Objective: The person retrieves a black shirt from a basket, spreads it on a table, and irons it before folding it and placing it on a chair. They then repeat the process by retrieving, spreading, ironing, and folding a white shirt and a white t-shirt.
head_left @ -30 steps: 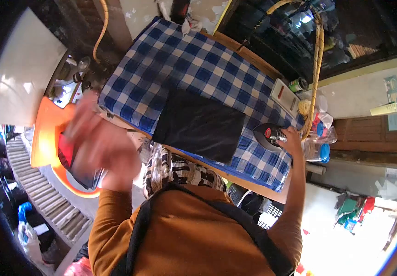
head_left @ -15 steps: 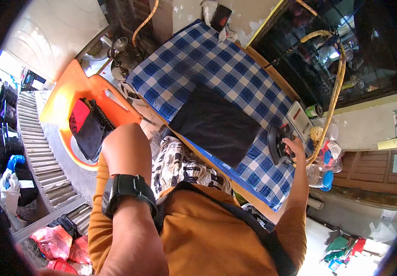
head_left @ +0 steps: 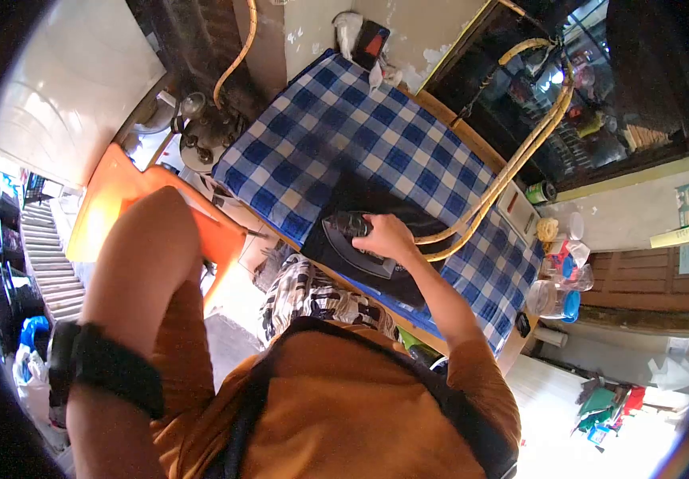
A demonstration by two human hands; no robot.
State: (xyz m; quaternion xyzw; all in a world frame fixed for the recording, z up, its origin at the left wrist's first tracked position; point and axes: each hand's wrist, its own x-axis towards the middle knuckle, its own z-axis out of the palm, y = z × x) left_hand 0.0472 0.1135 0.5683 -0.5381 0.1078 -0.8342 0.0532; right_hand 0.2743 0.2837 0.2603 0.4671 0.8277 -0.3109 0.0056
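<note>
Off the far end of the table and onto the cloth: a second ago the iron (head_left: 358, 243) sat by the bottles at the right, and now it rides on the dark cloth (head_left: 376, 239) mid-table, with its yellow cord (head_left: 512, 164) swung across the check cover (head_left: 344, 136).

At the left, the raised forearm fills the foreground, black strap (head_left: 105, 371) round the wrist. The left hand itself is hidden behind that arm, so whether it is open or closed I cannot tell. It hangs over the orange chair (head_left: 101, 203), well apart from the cloth.

Centre now. The right hand (head_left: 388, 238) is closed round the iron's handle, the soleplate flat on the cloth, nose pointing left toward the near-left edge of the table.

Risks from here, as I read them. Only one hand is on the job, so nothing pins the cloth; a push could bunch it and press in a crease. The iron sits close to the table edge, and a long stroke could run the nose off the cloth or the edge. Resting in one spot could scorch or shine dark fabric.

To the right, that cord loops across the table toward the can (head_left: 541, 191) and the bottles (head_left: 556, 275); a hard pull could drag over them.

The iron looks dark, broad and pointed, flat down. The cloth is a folded black rectangle, lying smooth and square to the table edge.
</note>
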